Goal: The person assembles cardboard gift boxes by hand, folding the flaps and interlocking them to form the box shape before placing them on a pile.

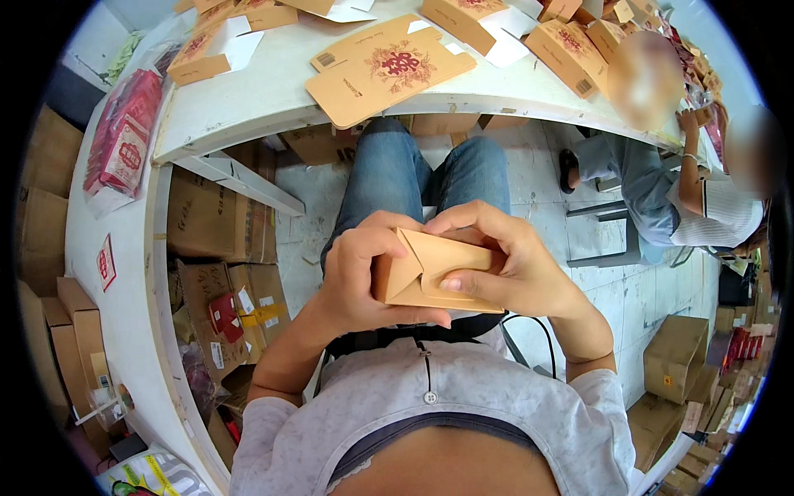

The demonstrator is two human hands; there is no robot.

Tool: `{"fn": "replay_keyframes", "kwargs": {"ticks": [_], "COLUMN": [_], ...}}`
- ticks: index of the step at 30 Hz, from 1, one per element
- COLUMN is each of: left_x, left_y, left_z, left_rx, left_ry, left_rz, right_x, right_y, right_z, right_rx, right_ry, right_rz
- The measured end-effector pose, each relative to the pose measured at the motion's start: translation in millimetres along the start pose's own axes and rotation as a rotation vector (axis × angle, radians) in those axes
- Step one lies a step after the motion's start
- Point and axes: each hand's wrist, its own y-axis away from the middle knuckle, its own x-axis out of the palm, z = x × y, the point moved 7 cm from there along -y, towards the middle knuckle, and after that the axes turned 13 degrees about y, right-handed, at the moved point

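Above my lap I hold a small tan cardboard box [407, 291] between both hands. Its folded end flaps face me, overlapping with a rounded tab. Around the box's left side my left hand [356, 269] is wrapped, thumb and fingers on its edges. From the right, my right hand [513, 264] grips it, with the thumb pressed on the tab and the fingers over the far side. The far faces of the box are hidden. On the table beyond my knees lies a flat tan carton [389, 70] with a red floral print.
A white table [248, 124] curves ahead and along my left. More tan boxes [566, 54] cover its far part. Red packets in clear plastic [126, 140] lie at the left. Brown cartons [211, 215] stand underneath. A seated co-worker [662, 190] is at the right, near stacked cartons [674, 355].
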Motion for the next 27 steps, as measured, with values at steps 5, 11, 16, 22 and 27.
{"fn": "replay_keyframes", "kwargs": {"ticks": [5,11,16,22,27], "left_x": [5,6,3,-26,-37], "left_y": [-1,-8,-21,-24,-23], "left_z": [0,-7,-2,-12,-6], "left_rx": [0.025,0.028,-0.159,-0.023,-0.209], "left_ry": [0.014,0.087,-0.131,-0.239,-0.212], "left_rz": [0.028,0.006,0.091,-0.152,-0.256], "right_x": [0,-5,-14,-153,-370], "right_y": [3,13,23,59,106], "right_z": [-1,5,21,25,10], "right_rx": [-0.005,-0.056,-0.029,0.325,0.482], "right_ry": [0.114,0.007,0.799,0.735,0.323], "right_rz": [-0.012,0.055,0.021,-0.286,-1.055]}}
